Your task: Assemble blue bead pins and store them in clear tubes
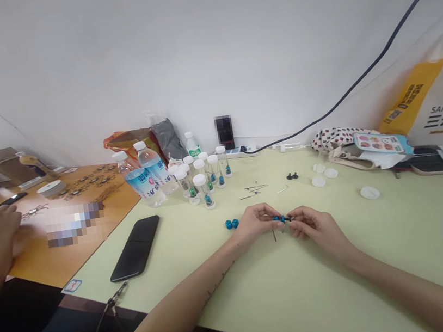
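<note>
Two blue knobs lie near one blue-black piece, clamped in fingers of left hand and right hand.

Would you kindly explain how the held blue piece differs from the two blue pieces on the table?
The left hand pinches and partly covers the held blue piece; the two blue pieces rest uncovered on the table. A black part adjoins the held blue piece; none adjoins the two blue pieces. All are blue.
</note>
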`<state>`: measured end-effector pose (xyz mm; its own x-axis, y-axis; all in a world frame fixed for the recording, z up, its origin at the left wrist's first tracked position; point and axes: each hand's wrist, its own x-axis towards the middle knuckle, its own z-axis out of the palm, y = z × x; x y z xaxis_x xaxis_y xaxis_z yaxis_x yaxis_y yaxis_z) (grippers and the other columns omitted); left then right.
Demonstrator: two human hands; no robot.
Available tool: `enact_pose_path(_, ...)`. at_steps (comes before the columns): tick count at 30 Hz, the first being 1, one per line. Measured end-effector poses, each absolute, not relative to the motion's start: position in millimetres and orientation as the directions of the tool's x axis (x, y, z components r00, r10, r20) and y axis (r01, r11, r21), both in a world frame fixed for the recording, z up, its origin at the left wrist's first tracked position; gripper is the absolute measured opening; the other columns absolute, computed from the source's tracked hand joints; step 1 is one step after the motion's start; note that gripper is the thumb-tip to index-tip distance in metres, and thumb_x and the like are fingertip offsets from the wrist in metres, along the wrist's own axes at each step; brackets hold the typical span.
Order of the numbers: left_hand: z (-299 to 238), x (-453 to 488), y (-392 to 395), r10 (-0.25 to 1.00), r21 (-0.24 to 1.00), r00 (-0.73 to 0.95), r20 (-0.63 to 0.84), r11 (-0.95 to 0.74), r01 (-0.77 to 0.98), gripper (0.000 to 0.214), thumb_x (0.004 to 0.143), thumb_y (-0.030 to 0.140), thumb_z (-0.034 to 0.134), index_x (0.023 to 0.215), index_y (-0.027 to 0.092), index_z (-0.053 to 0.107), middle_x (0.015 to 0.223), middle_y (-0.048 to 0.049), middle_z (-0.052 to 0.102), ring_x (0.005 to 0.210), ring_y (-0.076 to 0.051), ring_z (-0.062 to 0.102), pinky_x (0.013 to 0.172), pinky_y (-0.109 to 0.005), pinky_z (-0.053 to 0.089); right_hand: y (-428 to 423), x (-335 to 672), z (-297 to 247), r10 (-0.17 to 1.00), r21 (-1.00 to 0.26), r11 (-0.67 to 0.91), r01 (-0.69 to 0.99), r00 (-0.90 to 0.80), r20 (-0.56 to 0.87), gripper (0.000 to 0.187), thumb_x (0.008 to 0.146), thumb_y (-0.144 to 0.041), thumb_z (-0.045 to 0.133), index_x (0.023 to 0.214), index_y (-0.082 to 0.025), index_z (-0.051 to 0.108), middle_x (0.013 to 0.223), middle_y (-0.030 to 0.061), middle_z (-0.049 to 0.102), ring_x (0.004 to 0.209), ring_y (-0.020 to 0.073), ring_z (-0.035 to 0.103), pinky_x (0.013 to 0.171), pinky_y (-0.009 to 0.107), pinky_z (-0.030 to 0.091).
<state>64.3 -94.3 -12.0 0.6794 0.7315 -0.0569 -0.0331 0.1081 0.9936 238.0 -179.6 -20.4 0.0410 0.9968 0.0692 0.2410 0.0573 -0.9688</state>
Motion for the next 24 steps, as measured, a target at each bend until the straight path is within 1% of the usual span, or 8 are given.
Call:
enact_pose_path(7, -11.3, 64.3, -95.0, 0.735, 0.994, 0.677, -0.047, 0.102, -0.042, 0.034, 0.057, 0.03, 0.078, 0.081, 0.012, 0.061, 0.085, -0.0091, 0.067, 0.078, -0.017, 0.062, 0.075, -0.032, 0.047, -179.6, 237.8, -19.2, 0.996, -0.967, 0.062, 0.246, 0.041, 0.074, 0.025, 0.083, -0.04, 0.053, 0.092, -0.018, 0.059, 0.069, 0.0015, 0.062, 0.063, 0.0138, 0.057, 0.06, 0.026, 0.047)
enact_pose_path(11, -10.5, 64.3, -95.0, 0.739, 0.994, 0.672, -0.052, 0.105, -0.039, 0.034, 0.057, 0.029, 0.078, 0.081, 0.012, 0.062, 0.086, -0.0093, 0.067, 0.079, -0.017, 0.062, 0.077, -0.032, 0.046, -179.3, 237.3, -19.4, 0.996, -0.972, 0.058, 0.229, 0.048, 0.07, 0.033, 0.081, -0.044, 0.054, 0.101, -0.019, 0.056, 0.071, 0.0017, 0.062, 0.063, 0.0154, 0.058, 0.059, 0.028, 0.048)
enact_pose_path(13, -10.4, 64.5, -95.0, 0.743, 0.993, 0.667, -0.054, 0.108, -0.039, 0.035, 0.056, 0.03, 0.078, 0.081, 0.012, 0.062, 0.086, -0.0092, 0.067, 0.079, -0.017, 0.062, 0.077, -0.032, 0.047, -179.2, 237.0, -19.4, 0.996, -0.972, 0.056, 0.227, 0.054, 0.07, 0.036, 0.079, -0.046, 0.055, 0.103, -0.02, 0.055, 0.072, 0.0021, 0.062, 0.064, 0.0163, 0.059, 0.058, 0.029, 0.048)
enact_pose_path(18, -10.0, 64.6, -95.4, 0.73, 0.993, 0.681, -0.065, 0.116, -0.029, 0.035, 0.057, 0.029, 0.078, 0.081, 0.011, 0.061, 0.086, -0.0102, 0.067, 0.079, -0.017, 0.062, 0.076, -0.033, 0.047, -179.7, 236.8, -18.6, 0.997, -0.972, 0.043, 0.233, 0.05, 0.056, 0.03, 0.079, -0.045, 0.055, 0.094, -0.018, 0.058, 0.071, 0.0029, 0.063, 0.064, 0.0159, 0.058, 0.059, 0.029, 0.048)
enact_pose_path(24, -10.0, 64.7, -95.8, 0.725, 0.993, 0.686, -0.06, 0.116, -0.035, 0.036, 0.056, 0.031, 0.078, 0.081, 0.012, 0.061, 0.087, -0.0098, 0.067, 0.079, -0.018, 0.063, 0.076, -0.033, 0.047, -180.3, 236.9, -18.0, 0.997, -0.972, 0.053, 0.227, 0.039, 0.064, 0.027, 0.081, -0.044, 0.054, 0.09, -0.019, 0.06, 0.067, 0.001, 0.062, 0.062, 0.0143, 0.056, 0.059, 0.027, 0.046)
